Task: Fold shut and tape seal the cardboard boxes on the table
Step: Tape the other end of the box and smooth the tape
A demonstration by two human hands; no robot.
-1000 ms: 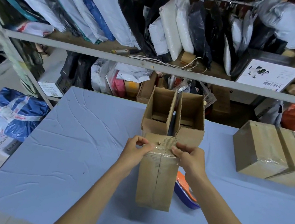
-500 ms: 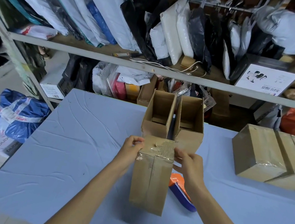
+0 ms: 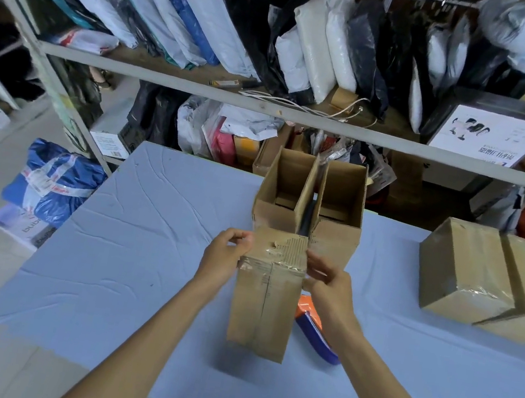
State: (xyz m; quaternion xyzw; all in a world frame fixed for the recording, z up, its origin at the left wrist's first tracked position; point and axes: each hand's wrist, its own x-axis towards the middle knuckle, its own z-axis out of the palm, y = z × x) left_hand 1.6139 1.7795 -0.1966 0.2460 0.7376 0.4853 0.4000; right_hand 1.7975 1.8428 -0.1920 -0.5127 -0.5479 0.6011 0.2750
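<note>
While the taped box (image 3: 264, 303) sits between both hands over the middle of the worktop (image 3: 144, 231), a shadow falls on the cloth beneath its near end. The left hand (image 3: 227, 255) pinches the box's upper left corner with curled fingers, and the right hand (image 3: 330, 283) curls against the upper right edge. Clear tape crosses the top seam between them. Two open boxes (image 3: 285, 188) stand just behind, toward the far edge. An orange-and-blue tape dispenser (image 3: 315, 332) lies just beside the box, under the right wrist. Sealed boxes (image 3: 465, 267) sit at the right edge.
</note>
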